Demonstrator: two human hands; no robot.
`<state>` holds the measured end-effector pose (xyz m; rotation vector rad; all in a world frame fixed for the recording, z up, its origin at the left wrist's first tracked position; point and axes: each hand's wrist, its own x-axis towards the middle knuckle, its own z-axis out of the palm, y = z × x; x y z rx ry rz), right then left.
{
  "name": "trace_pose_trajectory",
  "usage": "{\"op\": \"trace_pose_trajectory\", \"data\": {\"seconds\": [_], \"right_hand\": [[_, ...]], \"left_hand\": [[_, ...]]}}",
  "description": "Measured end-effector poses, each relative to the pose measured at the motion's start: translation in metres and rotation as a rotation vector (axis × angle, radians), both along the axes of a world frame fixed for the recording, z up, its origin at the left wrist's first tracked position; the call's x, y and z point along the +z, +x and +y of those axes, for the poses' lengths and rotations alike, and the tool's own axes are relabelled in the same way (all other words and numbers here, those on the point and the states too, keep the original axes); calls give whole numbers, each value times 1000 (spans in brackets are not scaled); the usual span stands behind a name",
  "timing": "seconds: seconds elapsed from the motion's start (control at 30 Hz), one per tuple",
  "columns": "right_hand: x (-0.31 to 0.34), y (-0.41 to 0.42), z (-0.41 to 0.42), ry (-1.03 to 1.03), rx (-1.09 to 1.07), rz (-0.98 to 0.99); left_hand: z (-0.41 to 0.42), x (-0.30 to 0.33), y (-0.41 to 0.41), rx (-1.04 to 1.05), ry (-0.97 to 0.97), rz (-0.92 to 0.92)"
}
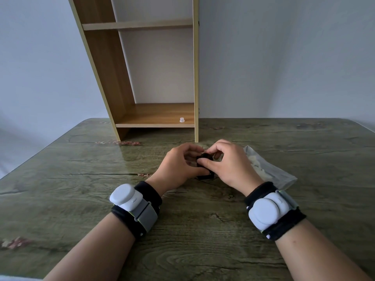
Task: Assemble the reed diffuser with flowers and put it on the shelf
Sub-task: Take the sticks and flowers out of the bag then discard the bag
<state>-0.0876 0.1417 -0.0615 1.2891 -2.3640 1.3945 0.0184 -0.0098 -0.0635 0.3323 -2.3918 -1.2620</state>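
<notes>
- Closest to me are my forearms, each with a black wrist strap carrying a white sensor puck.
- My left hand is curled round the left side of the diffuser bottle, a small dark thing standing on the table right between my hands.
- My right hand has its fingers bent in over the top of the bottle, thumb and fingertips pinching at the neck. It's mostly hidden, but it looks upright, long axis vertical, mouth facing up.
- Just right of my right hand lies a clear plastic bag with pale bits inside, long side running away to the right.
- Further back stands the wooden shelf, with a little white stopper on its bottom board.
</notes>
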Motion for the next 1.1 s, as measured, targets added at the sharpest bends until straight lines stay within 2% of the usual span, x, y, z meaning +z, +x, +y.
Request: {"op": "trace_pose_trajectory", "data": {"seconds": [0.23, 0.4, 0.47, 0.57, 0.63, 0.67, 0.77, 0.87, 0.97, 1.1], "right_hand": [[-1, -2, 4, 78, 17, 46], [10, -12, 17, -6, -58, 25], [20, -16, 22, -17, -75, 5], [38, -32, 47, 20, -96, -43], [43, -47, 62, 67, -91, -52], [45, -59, 88, 68, -121, -52], [36, -80, 114, 121, -171, -43], [19, -86, 127, 132, -194, -86], [9, -84, 133, 182, -204, -99], [11, -81, 135, 200, -150, -90]], "left_hand": [[-1, -3, 0, 6, -92, -19], [11, -4, 3, -17, -206, -71], [10, -3, 4, 79, -294, 48], [24, 3, 2, 161, -540, 348], [41, 4, 2, 132, -694, 420], [66, 6, -8, 54, -761, 428], [99, -3, -17, -126, -890, 368], [124, -6, -26, -218, -867, 303], [146, -6, -40, -257, -889, 236], [155, -7, -56, -207, -882, 216]]}}
